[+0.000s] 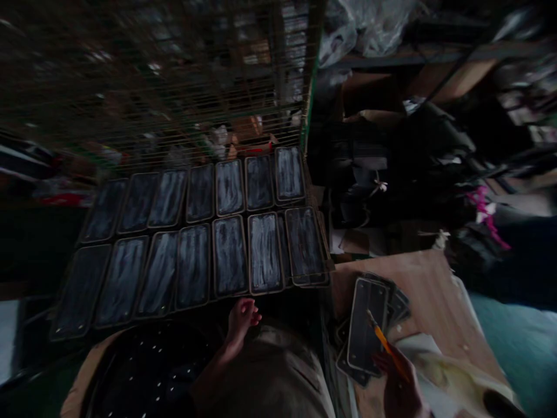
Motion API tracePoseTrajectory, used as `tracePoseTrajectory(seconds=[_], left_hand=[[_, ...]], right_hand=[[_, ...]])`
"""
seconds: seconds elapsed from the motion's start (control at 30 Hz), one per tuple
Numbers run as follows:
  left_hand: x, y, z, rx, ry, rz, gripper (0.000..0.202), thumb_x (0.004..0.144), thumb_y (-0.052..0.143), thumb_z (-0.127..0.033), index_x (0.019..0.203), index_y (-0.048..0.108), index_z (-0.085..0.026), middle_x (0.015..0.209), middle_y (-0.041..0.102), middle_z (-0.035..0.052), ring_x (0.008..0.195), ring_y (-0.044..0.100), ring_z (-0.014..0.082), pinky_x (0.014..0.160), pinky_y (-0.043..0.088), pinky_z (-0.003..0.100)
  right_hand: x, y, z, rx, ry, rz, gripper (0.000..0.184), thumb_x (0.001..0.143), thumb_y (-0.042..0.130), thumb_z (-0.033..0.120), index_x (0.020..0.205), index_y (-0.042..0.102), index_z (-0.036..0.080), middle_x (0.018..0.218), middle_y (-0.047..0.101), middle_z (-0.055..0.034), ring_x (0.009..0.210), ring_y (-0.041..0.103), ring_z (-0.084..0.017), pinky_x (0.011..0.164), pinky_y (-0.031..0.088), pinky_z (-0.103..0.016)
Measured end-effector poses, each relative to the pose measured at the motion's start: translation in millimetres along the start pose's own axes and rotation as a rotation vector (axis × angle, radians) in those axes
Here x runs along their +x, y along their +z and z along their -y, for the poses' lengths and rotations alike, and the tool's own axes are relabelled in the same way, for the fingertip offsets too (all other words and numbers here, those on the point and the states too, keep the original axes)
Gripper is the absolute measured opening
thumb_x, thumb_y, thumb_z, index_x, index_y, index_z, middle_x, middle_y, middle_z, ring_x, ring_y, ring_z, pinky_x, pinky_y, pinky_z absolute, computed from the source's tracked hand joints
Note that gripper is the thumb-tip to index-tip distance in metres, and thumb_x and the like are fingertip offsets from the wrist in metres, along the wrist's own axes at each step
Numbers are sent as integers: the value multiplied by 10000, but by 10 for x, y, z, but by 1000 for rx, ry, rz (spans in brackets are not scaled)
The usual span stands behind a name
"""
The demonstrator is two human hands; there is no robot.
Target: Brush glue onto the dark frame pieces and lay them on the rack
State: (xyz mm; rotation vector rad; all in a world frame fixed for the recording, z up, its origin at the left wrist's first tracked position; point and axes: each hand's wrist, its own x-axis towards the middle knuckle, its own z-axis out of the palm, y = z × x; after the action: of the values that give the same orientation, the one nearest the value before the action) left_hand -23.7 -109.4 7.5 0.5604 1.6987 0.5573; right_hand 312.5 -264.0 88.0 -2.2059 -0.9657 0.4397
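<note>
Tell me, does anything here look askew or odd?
Yes: the loose pile of dark panels on the wooden tabletop is askew, lower ones jutting out at angles under the top one, while the other panels lie in two fairly neat rows.

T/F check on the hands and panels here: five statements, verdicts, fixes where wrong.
1. The right hand holds an orange-handled tool. True.
2. The left hand is gripping a dark panel. False: no panel is in it; it is just in front of the laid-out panels.
3. The laid-out panels form two rows. True.
4. The small pile of panels lies on the floor. False: it lies on the wooden tabletop.
5. Wire mesh stands behind the two rows. True.
</note>
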Motion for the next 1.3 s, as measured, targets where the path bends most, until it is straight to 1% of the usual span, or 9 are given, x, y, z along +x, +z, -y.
tracePoseTrajectory(seconds=[0.13,0.2,0.33,0.43,0.6,0.77,0.9,1.1,1.3], left_hand=[[-46,418,400,287,-171,418,384,731,669,-540,790,521,-191,515,559,-60,423,579,110,428,411,190],[-108,778,599,377,-245,582,384,721,690,-516,772,499,-187,513,557,-63,407,561,96,413,381,175],[-301,1593,1023,447,-320,755,375,718,736,-449,801,502,-167,566,589,-44,422,581,90,419,399,165],[-433,2121,1396,493,-382,818,385,722,759,-430,822,499,-164,571,582,-47,393,569,93,407,406,171],[-574,2691,1917,589,-256,644,380,762,741,-414,756,444,-177,546,549,-60,345,508,68,353,327,145],[-568,2934,2218,638,-152,567,318,848,642,-363,701,420,-188,516,530,-58,324,471,58,322,263,140],[-552,2977,2331,579,-132,548,274,877,583,-304,683,426,-190,476,501,-71,328,476,63,322,277,140],[-593,2961,2300,466,-185,563,269,878,560,-359,704,446,-188,483,551,-57,367,537,84,357,350,148],[-582,2921,2302,385,-187,561,299,855,577,-428,746,449,-181,540,599,-30,418,588,99,373,390,154]], right_hand=[[-74,-57,-400,-22,23,-35,376,933,449,396,1188,602,167,865,739,-75,741,712,-245,648,584,-373],[-2,-91,-641,-47,23,-47,371,944,439,390,1186,597,158,866,736,-71,735,710,-220,652,581,-340],[326,-120,-1090,-104,-14,32,353,957,440,393,1177,603,170,900,734,-68,756,706,-192,631,563,-281],[644,-90,-1362,-158,-132,137,311,971,436,347,1176,612,193,993,716,-71,822,692,-169,678,541,-252],[1087,-4,-1709,-236,-288,257,331,989,391,258,1243,598,213,999,682,-60,819,651,-151,664,484,-229],[1311,49,-2013,-222,-384,323,349,998,373,253,1285,566,213,1022,663,-68,890,638,-176,710,484,-251],[1212,5,-2223,-221,-379,370,340,999,386,254,1297,547,224,1030,664,-68,872,638,-179,702,479,-263],[599,-210,-2376,-200,-309,475,297,1003,392,238,1254,549,219,932,652,-55,798,622,-172,690,478,-274],[-153,-353,-2371,-163,-243,594,286,997,391,203,1250,523,226,952,659,-64,831,637,-185,714,507,-284]])
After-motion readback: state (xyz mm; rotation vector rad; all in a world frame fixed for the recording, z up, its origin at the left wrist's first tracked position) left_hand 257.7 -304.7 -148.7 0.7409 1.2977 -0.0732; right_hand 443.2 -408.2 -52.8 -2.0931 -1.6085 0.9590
